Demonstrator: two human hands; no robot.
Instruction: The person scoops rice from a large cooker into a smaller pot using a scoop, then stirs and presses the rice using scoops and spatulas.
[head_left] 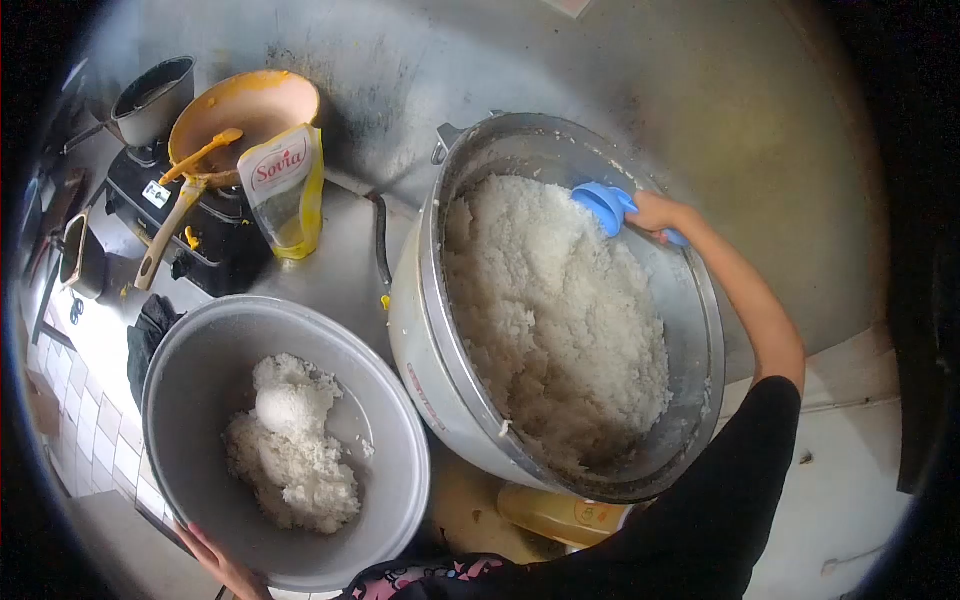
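Observation:
My right hand [657, 215] is closed round the handle of a blue scoop [602, 207], whose bowl touches the white rice [560, 310] near the upper right of a large metal pot [432, 290]. To the left, a wide grey basin [180, 420] holds a smaller clumped heap of rice [295, 440]. At the lower left rim of that basin rests my left hand [220, 563], its fingers against the outer side and partly cut off by the frame edge.
Upper left, a black stove [220, 240] bears an orange-stained pan [290, 100] with a spatula [205, 155]. A Sovia pouch [285, 195] stands beside it. Further left is a dark saucepan [155, 105]. A yellow container [560, 512] lies below the pot.

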